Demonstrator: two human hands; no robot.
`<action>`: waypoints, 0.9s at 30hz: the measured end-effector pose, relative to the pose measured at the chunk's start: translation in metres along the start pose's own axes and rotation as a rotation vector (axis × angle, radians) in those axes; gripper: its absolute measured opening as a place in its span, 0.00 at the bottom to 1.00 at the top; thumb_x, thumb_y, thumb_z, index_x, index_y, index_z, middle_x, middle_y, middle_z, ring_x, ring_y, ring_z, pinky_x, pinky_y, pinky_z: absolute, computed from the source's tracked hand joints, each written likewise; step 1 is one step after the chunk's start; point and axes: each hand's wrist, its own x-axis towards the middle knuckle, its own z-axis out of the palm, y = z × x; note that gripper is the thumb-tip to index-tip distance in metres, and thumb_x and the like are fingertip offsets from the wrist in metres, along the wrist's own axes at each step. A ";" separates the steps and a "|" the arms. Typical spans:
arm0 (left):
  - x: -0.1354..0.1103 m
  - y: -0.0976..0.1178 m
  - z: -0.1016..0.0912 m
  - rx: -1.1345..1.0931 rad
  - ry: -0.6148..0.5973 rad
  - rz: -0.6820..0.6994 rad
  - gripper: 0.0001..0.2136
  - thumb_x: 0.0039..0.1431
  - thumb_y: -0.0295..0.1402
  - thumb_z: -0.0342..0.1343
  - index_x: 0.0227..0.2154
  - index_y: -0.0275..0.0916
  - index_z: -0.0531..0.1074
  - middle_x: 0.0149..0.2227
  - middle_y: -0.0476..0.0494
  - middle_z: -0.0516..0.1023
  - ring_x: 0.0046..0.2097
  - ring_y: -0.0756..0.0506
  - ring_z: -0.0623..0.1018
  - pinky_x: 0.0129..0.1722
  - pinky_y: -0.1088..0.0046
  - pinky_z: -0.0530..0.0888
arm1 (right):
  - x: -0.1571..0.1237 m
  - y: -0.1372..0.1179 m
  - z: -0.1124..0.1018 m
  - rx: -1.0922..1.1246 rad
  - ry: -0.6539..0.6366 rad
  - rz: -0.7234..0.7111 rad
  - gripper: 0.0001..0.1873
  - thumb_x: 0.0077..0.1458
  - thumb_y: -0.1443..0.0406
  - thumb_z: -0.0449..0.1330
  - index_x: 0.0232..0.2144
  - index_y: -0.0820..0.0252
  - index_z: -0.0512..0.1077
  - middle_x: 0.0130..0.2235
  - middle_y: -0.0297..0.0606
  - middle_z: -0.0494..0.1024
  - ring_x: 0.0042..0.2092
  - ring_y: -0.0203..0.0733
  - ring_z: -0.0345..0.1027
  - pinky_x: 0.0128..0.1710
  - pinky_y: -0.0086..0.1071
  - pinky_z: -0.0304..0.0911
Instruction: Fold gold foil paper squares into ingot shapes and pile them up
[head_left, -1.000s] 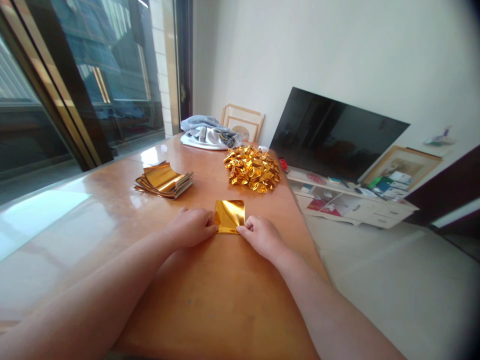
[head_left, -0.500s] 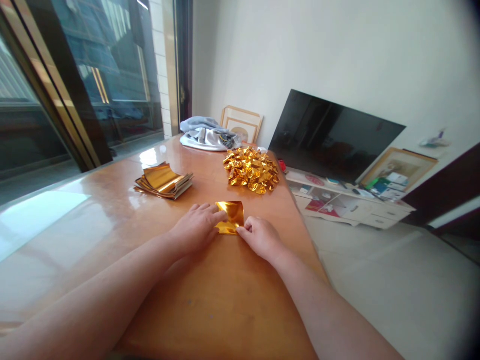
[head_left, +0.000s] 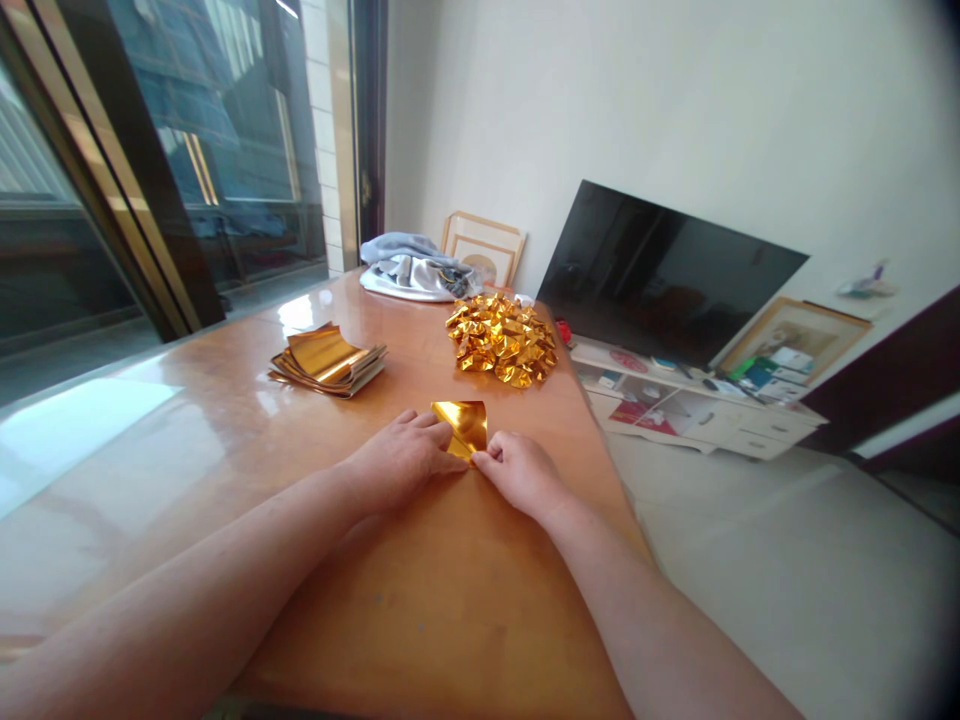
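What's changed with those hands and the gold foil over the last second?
The left hand has slid rightward onto the gold foil square, covering its lower left part. The right hand stays at the foil's lower edge. The foil stack and crumpled foil pile haven't moved.

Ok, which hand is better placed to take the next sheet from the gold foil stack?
Probably the left hand: it rests on the gold foil square's left edge, on the stack's side. The right hand is farther away, with its fingertips at the square's lower corner.
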 end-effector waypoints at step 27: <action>-0.001 -0.007 0.005 -0.060 0.000 -0.029 0.12 0.67 0.38 0.52 0.44 0.55 0.81 0.37 0.43 0.73 0.40 0.43 0.70 0.39 0.66 0.59 | -0.041 -0.028 -0.029 -0.487 -0.083 -0.414 0.17 0.67 0.65 0.49 0.44 0.60 0.78 0.44 0.48 0.77 0.48 0.52 0.62 0.48 0.42 0.55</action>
